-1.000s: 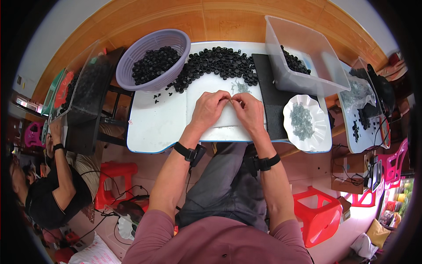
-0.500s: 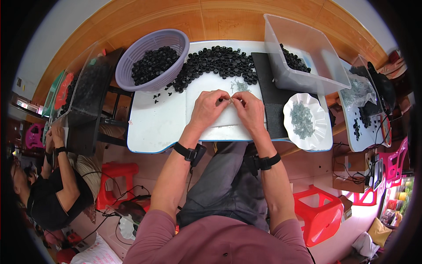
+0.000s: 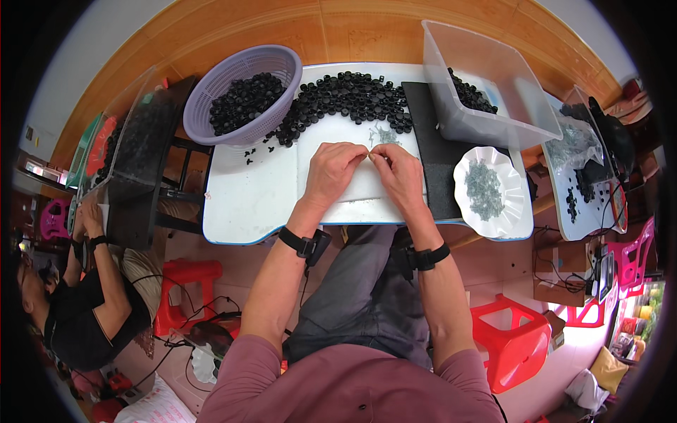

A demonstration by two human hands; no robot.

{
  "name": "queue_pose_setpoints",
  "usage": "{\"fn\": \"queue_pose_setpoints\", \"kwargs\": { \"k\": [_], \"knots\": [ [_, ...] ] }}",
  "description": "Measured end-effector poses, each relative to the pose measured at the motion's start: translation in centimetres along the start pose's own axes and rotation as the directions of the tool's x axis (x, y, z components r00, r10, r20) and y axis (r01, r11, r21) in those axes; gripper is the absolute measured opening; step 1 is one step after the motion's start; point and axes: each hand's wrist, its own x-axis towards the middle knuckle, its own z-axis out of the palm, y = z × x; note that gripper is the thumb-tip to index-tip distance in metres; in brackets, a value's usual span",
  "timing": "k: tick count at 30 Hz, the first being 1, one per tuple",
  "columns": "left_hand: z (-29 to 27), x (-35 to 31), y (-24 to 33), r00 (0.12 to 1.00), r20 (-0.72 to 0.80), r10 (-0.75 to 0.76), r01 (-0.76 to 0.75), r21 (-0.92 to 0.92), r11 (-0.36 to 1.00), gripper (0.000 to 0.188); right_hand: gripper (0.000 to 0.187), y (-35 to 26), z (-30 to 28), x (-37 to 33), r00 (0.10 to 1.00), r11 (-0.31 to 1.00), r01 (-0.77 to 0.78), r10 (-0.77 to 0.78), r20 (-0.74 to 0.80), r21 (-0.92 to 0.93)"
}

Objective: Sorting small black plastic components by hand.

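My left hand (image 3: 330, 173) and my right hand (image 3: 399, 173) meet fingertip to fingertip above the white tabletop (image 3: 250, 194). Both are closed in a pinch. The small black part seen in my left fingers a moment ago is hidden behind them now. Whatever my right fingertips hold is too small to make out. Just beyond my hands lies a little heap of clear, thin plastic pieces (image 3: 384, 135). Past it spreads a pile of small round black parts (image 3: 352, 97).
A purple basket (image 3: 201, 106) of black parts stands left. At right are a clear plastic bin (image 3: 493, 120) on a black mat (image 3: 441, 187) and a white fluted dish (image 3: 518, 204) of clear pieces. Red stools (image 3: 511, 342) flank me; another person (image 3: 92, 310) works at left.
My fingertips have drawn closer together, and the black part that showed in my left hand has gone out of sight. My arms have hardly moved.
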Motion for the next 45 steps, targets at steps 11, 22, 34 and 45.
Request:
{"fn": "queue_pose_setpoints", "kwargs": {
  "k": [11,22,34,45],
  "knots": [
    [0.1,0.0,-0.2,0.997,0.041,-0.067,0.072,-0.133,0.988,0.011,0.013,0.1,0.1,0.2,0.998,0.998,-0.063,0.063,-0.019,-0.006],
    [0.1,0.2,-0.3,0.988,0.154,-0.031,0.031,0.008,1.0,0.014,0.004,1.0,0.7,-0.1,0.976,0.976,-0.011,-0.037,-0.215,-0.219],
    [-2.3,-0.7,-0.8,0.955,0.123,-0.269,0.274,-0.019,0.962,0.028,0.009,0.8,0.7,0.3,0.991,0.959,0.013,-0.049,-0.122,-0.282],
    [-1.5,0.1,-0.5,0.927,0.215,-0.309,0.314,0.01,0.949,0.024,0.008,0.9,0.9,0.4,0.996,0.947,-0.013,-0.016,-0.087,-0.322]
  ]
}}
